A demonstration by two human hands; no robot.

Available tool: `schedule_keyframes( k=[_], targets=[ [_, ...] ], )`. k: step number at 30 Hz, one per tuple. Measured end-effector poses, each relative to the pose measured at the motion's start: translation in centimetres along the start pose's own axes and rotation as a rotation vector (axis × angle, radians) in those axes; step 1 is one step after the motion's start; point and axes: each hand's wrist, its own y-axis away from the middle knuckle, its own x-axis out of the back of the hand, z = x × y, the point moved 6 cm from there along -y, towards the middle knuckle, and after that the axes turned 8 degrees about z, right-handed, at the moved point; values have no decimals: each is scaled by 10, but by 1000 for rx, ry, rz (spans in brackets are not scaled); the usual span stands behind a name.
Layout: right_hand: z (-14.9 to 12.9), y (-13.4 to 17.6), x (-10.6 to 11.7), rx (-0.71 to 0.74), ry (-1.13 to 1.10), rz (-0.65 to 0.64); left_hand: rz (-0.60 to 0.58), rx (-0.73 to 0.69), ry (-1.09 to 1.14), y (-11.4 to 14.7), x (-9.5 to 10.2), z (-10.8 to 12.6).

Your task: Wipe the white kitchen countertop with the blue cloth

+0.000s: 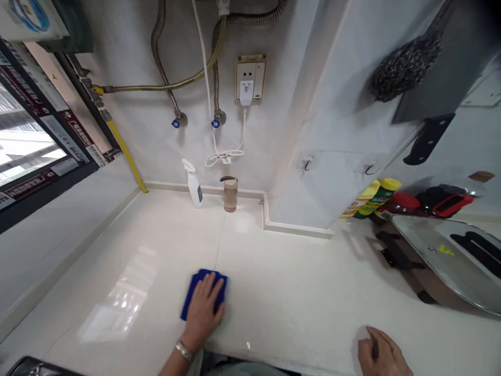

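A folded dark blue cloth (189,301) lies on the white countertop, partly covered by my left hand (204,307). That hand is flat on the cloth with its fingers stretched out and a metal band at the wrist. At the lower right edge, my right hand (384,354) rests by the countertop with its fingers curled in. A dark gap shows between its thumb and fingers, and I make out no object there. By the back wall, a white spray bottle (194,187) stands beside a brownish clear container (230,195).
An electric pan with a glass lid (438,245) occupies the right side, with several bottles (385,190) behind it. A cleaver (429,137) and steel wool scrubber (405,68) hang above. A wall column (301,193) juts out. Hoses and a plugged socket (250,73) are on the wall.
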Motion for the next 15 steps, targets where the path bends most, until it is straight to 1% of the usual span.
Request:
schedule_keyframes(
  k=[2, 5, 7, 8, 9, 11, 13, 15],
  targets=[
    [-8, -3, 4, 19, 12, 14, 33, 155, -108, 7, 16, -54],
    [-14, -6, 8, -1, 58, 30, 28, 405, -246, 18, 37, -132],
    [-16, -7, 8, -30, 82, 36, 15, 570, -316, 21, 48, -172],
    [-16, -7, 7, -42, 87, 34, 15, 645, -342, 19, 52, -187],
    [-17, -7, 6, -53, 87, 31, 18, 713, -360, 15, 55, -199],
    [-17, -7, 5, -72, 76, 31, 35, 833, -380, 1, 58, -211],
    [-17, -8, 4, -93, 65, 36, 58, 931, -395, -20, 55, -211],
    [-15, -8, 3, -124, 60, 37, 78, 972, -407, -45, 48, -205]
  ],
)
